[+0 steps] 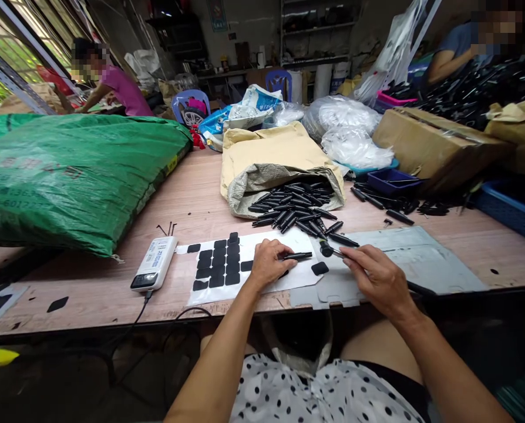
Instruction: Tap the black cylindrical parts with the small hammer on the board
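My left hand (269, 262) rests over the white sheet, its fingers closed on a slim black tube (298, 256) that points right. My right hand (379, 276) grips a tool with a round black head (326, 248), a short metal shaft and a dark handle end behind the palm. The tool's head is just right of the tube's tip, apart from it. Left of my left hand, rows of black rounded squares (218, 260) lie on the white sheet (245, 292). One loose black square (319, 268) lies below the tool's head. Many similar black tubes (295, 202) spill from a paper sack (266, 147).
A white power bank (154, 264) with a cable lies left of the sheet. A big green sack (77, 176) fills the left side. A grey board (434, 258), a purple tray (392, 182), a cardboard box (438, 141) and a blue basket (513, 205) are rightward. Two people sit beyond.
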Demonstrator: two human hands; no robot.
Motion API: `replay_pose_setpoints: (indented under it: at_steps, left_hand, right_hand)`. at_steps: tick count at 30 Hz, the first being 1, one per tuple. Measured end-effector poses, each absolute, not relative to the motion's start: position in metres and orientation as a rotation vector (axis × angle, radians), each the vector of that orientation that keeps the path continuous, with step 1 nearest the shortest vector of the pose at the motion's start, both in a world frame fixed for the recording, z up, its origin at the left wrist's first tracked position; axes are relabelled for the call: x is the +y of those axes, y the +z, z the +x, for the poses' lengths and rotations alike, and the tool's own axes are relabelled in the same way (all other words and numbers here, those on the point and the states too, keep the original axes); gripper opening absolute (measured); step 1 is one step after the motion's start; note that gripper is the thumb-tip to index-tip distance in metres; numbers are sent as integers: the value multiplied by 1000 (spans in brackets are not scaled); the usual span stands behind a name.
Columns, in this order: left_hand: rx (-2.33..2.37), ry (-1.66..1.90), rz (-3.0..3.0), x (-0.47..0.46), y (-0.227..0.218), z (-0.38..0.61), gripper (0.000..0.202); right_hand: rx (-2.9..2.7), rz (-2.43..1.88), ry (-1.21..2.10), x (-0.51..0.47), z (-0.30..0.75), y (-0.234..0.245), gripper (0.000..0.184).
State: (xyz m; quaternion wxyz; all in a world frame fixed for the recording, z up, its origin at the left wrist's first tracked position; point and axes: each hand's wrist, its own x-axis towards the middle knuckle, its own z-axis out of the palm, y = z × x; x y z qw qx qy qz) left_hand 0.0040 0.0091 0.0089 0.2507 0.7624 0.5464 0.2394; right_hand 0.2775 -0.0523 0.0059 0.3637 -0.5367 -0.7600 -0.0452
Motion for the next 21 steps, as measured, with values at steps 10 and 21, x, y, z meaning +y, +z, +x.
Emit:
replay_pose_setpoints:
  at_steps: [10, 21]
  left_hand:
    - [1332, 724, 2055, 3, 22, -3, 11]
    - [1107, 594, 2412, -113, 7, -4, 39]
  right_hand:
    - [-2071, -1480, -210, -42, 314, -19, 24]
    - [-2076, -1499, -245, -43, 314, -21, 25]
